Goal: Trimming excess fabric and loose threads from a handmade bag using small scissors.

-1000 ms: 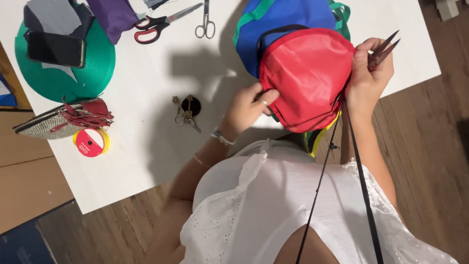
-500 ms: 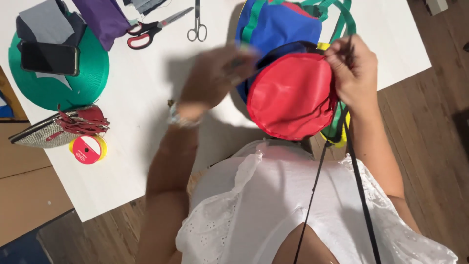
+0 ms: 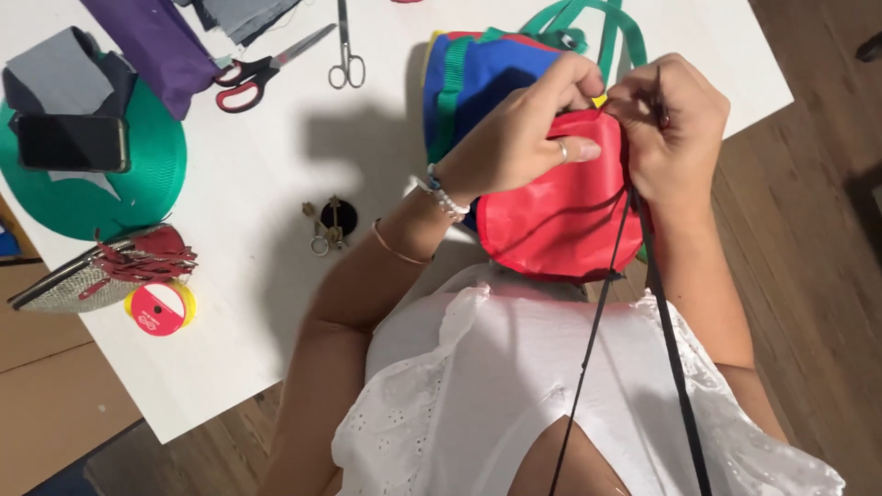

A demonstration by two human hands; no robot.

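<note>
I am watching the left hand (image 3: 519, 138) pinching the top edge of the red pouch (image 3: 560, 216), fingers closed on the fabric. The right hand (image 3: 671, 129) is gripping that same edge beside it, clamped around a black strap (image 3: 666, 340). The pouch is hanging over the table (image 3: 276, 276) edge, against a blue bag (image 3: 478, 78).

- Left hand (image 3: 519, 138): a plain silver ring (image 3: 562, 150) sits on one finger.
- Left wrist: a beaded bracelet (image 3: 441, 195) of white and blue beads; farther up the forearm, a thin metal bangle (image 3: 397, 248).
- Right hand (image 3: 675, 129): bare, no jewellery visible.
- Torso: a white sleeveless top (image 3: 514, 395) with eyelet embroidery along its edges and a split neckline.
</note>
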